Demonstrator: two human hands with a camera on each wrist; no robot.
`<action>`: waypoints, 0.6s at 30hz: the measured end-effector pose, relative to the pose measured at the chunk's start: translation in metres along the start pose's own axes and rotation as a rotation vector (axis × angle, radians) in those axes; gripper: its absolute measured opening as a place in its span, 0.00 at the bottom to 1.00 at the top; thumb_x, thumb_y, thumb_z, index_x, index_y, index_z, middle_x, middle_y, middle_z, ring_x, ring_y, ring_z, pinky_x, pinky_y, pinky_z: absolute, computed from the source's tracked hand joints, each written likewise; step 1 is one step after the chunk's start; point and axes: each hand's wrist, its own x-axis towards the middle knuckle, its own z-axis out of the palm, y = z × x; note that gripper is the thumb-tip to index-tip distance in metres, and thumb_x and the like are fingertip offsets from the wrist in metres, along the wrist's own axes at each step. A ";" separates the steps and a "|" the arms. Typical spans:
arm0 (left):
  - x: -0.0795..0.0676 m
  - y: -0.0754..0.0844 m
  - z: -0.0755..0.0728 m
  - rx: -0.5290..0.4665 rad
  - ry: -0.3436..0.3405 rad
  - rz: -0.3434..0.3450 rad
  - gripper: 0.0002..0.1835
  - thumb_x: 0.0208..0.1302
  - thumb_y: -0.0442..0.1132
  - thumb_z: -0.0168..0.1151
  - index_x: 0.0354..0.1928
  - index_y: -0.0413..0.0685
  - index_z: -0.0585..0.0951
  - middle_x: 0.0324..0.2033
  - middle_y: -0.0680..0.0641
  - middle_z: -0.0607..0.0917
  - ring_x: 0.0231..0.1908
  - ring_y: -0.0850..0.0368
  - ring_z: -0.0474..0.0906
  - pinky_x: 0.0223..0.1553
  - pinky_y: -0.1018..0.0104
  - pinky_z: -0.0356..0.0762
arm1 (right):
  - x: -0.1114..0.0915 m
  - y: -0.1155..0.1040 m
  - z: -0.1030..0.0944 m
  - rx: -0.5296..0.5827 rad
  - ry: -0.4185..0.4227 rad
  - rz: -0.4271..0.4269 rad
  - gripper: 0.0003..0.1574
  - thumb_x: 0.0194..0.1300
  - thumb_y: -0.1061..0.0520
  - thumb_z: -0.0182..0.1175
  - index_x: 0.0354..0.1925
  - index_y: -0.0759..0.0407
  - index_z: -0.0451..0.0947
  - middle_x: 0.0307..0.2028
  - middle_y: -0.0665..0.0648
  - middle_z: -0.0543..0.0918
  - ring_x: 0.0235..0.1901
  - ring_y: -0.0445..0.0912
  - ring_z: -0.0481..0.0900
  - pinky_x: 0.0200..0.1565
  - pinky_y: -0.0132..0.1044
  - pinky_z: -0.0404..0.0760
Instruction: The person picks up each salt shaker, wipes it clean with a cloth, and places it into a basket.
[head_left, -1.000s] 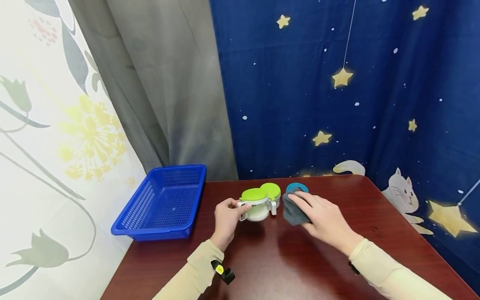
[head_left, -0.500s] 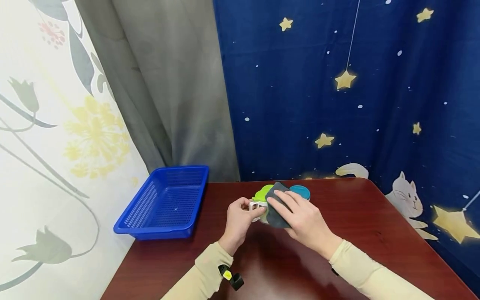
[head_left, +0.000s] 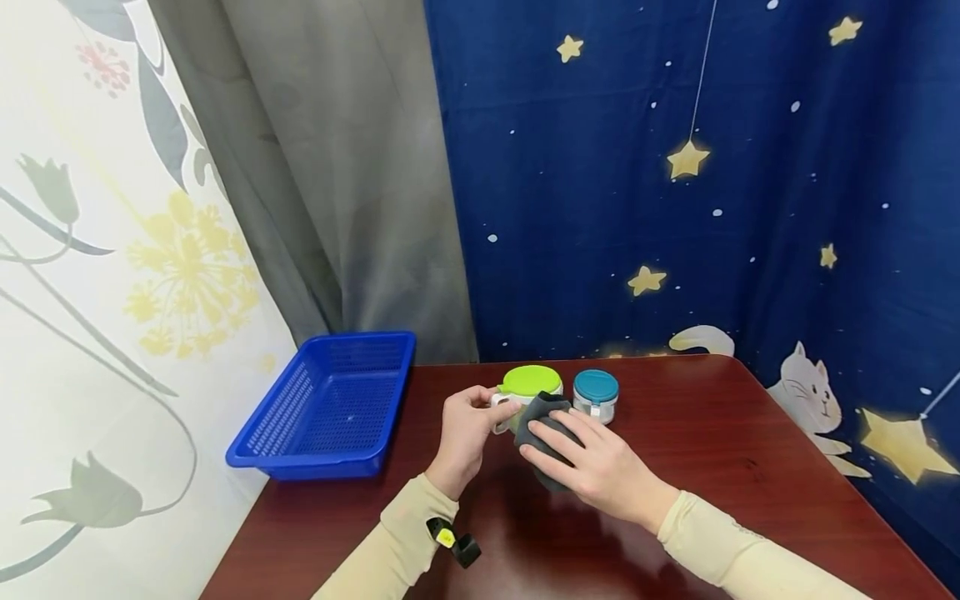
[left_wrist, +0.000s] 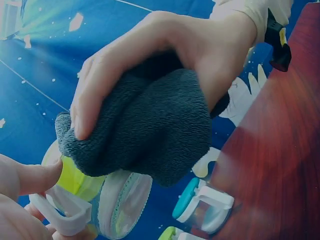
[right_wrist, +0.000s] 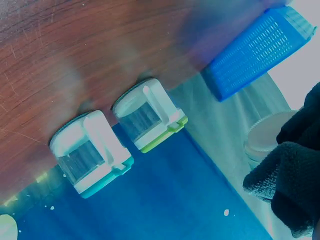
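My left grip [head_left: 463,429] pinched the green-lidded jar [left_wrist: 120,205] by its handle [left_wrist: 71,226] above the tabletop [head_left: 712,433]; my right grip [head_left: 600,462] clasped the gray cloth [left_wrist: 145,125]. Seemingly mid-wipe, I likely needed to turn the jar next.

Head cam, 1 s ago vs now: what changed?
The right hand moved left, carrying the gray cloth from in front of the blue-lidded jar to the side of the green-lidded jar held by the left hand; the blue-lidded jar now shows clear. The held jar shifted slightly right. No new grip or release. Same: left hand's hold, blue basket.
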 end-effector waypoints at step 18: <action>0.002 -0.015 -0.023 0.000 -0.193 0.101 0.15 0.54 0.37 0.78 0.29 0.34 0.80 0.46 0.42 0.87 0.43 0.48 0.82 0.30 0.67 0.79 | 0.031 0.031 -0.013 -0.038 0.230 0.147 0.21 0.72 0.52 0.58 0.58 0.57 0.83 0.56 0.65 0.82 0.48 0.64 0.82 0.47 0.59 0.82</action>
